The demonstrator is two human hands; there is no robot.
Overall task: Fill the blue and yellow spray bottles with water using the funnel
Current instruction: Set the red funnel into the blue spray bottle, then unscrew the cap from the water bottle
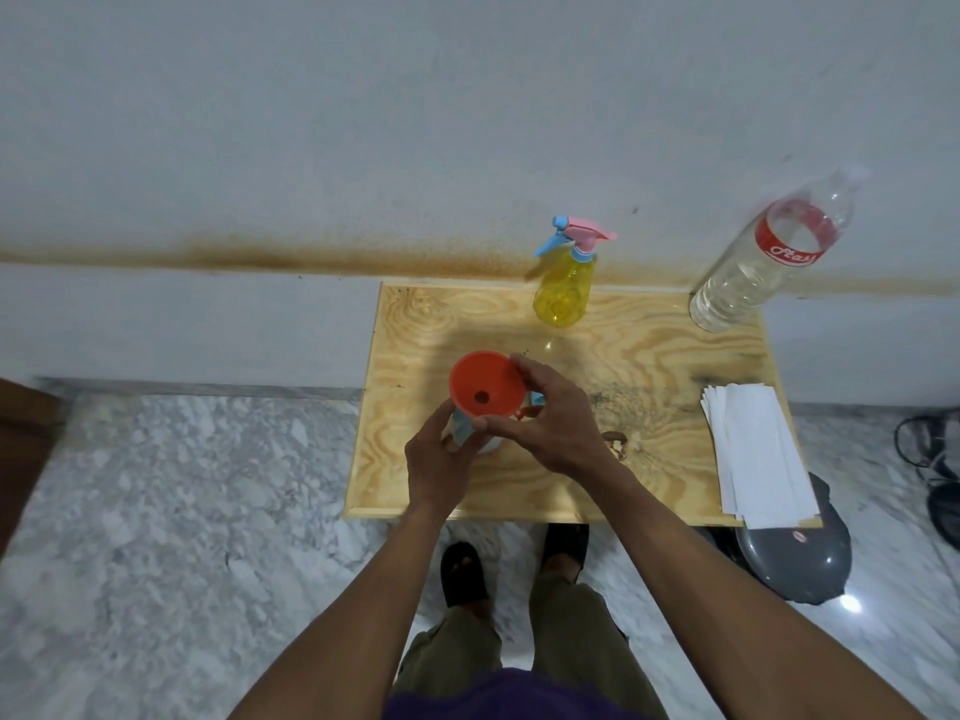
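An orange funnel (pixel 480 389) sits in the mouth of the blue spray bottle (pixel 461 429), which stands near the middle of the wooden table (pixel 649 366). My left hand (pixel 441 462) grips the blue bottle's body, hiding most of it. My right hand (pixel 545 420) pinches the funnel's rim from the right. The yellow spray bottle (pixel 563 288), with its pink and blue trigger head on, stands at the table's back edge. A large clear water bottle (pixel 763 257) with a red label stands uncapped at the back right corner, partly filled.
A stack of white paper sheets (pixel 753 449) lies on the table's right side. The table stands against a white wall. A grey round lid-like object (pixel 800 558) and black cables (pixel 930 449) lie on the marble floor to the right. My feet are under the table's front edge.
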